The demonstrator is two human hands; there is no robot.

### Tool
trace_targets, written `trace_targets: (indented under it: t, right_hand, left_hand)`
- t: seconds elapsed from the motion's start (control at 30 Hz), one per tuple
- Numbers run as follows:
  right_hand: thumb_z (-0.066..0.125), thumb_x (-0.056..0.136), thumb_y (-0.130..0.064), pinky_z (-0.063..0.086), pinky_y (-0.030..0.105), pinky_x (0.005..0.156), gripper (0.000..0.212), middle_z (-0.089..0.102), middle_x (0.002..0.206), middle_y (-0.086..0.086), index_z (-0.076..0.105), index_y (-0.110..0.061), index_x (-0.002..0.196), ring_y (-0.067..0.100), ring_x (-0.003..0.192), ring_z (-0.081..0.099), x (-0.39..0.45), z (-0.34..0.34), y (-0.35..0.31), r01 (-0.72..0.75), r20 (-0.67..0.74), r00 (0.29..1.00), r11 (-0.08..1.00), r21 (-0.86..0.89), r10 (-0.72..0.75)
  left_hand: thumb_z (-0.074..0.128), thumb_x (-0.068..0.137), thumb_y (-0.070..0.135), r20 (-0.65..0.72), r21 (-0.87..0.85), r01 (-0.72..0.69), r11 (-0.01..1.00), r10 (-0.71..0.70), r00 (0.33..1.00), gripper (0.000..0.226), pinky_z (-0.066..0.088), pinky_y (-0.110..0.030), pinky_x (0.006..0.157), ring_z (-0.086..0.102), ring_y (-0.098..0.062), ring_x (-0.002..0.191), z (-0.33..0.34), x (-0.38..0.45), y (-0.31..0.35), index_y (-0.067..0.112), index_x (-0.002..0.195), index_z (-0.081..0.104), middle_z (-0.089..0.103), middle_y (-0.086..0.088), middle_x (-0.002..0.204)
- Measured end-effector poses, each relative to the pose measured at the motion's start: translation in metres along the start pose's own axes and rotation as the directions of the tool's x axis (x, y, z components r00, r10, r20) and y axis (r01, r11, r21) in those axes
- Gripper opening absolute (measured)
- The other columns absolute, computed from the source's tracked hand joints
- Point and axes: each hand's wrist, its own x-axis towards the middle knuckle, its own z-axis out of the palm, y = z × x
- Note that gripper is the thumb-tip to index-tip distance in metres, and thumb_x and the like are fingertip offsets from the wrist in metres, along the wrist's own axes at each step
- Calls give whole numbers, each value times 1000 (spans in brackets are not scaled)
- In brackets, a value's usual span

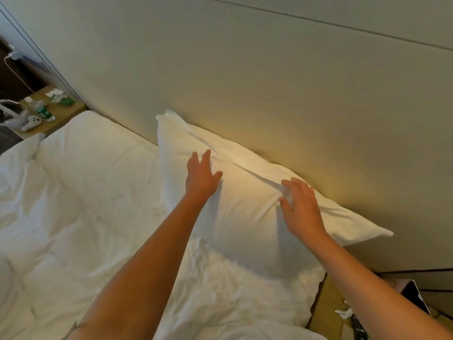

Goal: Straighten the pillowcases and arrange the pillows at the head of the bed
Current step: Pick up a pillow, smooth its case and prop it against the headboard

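A white pillow [245, 204] leans against the grey padded headboard [245, 82] at the head of the bed. My left hand [202, 177] lies flat on its upper left part, fingers spread, holding nothing. My right hand [300, 207] rests on the pillow's right part, fingers apart, with the fingertips at a crease in the pillowcase. A second white pillow [232, 298] lies flat on the bed below the first one, its case wrinkled.
A rumpled white duvet [73, 204] covers the bed to the left. A wooden nightstand [61, 114] at far left carries bottles, a cable and small items. Another nightstand [328, 312] at lower right holds a crumpled tissue, a remote and a dark box.
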Motion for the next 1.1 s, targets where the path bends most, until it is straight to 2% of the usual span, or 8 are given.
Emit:
trace_targets:
  t: [0.07,0.13,0.23,0.37,0.6,0.67,0.77,1.1]
  right_hand:
    - [62,102,-40,5,51,129,64,16,173,10,36,-27,160,31,154,30,-6,22,10,109,37,994,939,-327,-102]
    - [60,98,-52,1,59,127,75,4,175,10,29,-31,163,33,155,29,-10,34,12,128,-3,989,869,-478,-148]
    - [54,99,-51,5,66,126,70,7,175,11,33,-27,162,35,158,23,-10,42,17,163,-93,965,841,-516,-244]
    - [58,102,-29,10,65,126,61,11,175,14,40,-20,160,33,162,7,-23,56,35,368,-27,894,768,-524,-447]
    - [35,104,-62,17,56,125,72,6,176,4,18,-29,166,29,159,18,-6,62,76,271,88,961,836,-477,-261]
    - [32,103,-68,11,59,126,75,8,176,5,16,-30,167,30,160,17,7,63,81,253,76,966,845,-471,-246]
    - [28,101,-74,6,64,126,78,13,175,6,19,-30,166,27,162,10,26,63,86,208,53,977,876,-435,-205]
    - [23,101,-77,8,61,128,78,26,172,5,27,-28,162,23,158,23,31,66,95,206,110,978,918,-339,-179]
  left_hand:
    - [59,97,52,108,55,86,995,-91,990,85,26,-49,123,17,-35,155,27,-15,-18,25,163,12,11,-13,170]
    - [60,95,54,176,55,119,991,-127,976,90,28,-50,121,22,-37,153,49,-28,-31,27,163,7,11,-15,169]
    - [60,94,57,221,39,111,993,-117,968,95,29,-49,120,20,-37,154,70,-42,-40,30,164,1,6,-14,171]
    - [59,91,63,218,30,73,997,-78,973,97,30,-48,120,20,-38,154,82,-56,-32,36,163,-1,5,-13,171]
    - [59,92,63,227,27,58,998,-62,972,98,31,-49,119,16,-41,155,103,-81,-16,41,162,-5,-4,-15,171]
    - [59,92,62,227,29,72,997,-77,971,99,30,-48,120,13,-41,156,113,-87,-4,40,161,-8,-7,-17,170]
    - [60,92,60,232,6,125,992,-123,965,100,29,-49,120,7,-41,156,124,-87,11,39,161,-9,-11,-20,170]
    - [60,92,61,232,59,193,979,-202,952,98,32,-52,118,13,-40,156,128,-88,16,41,161,-6,-5,-16,171]
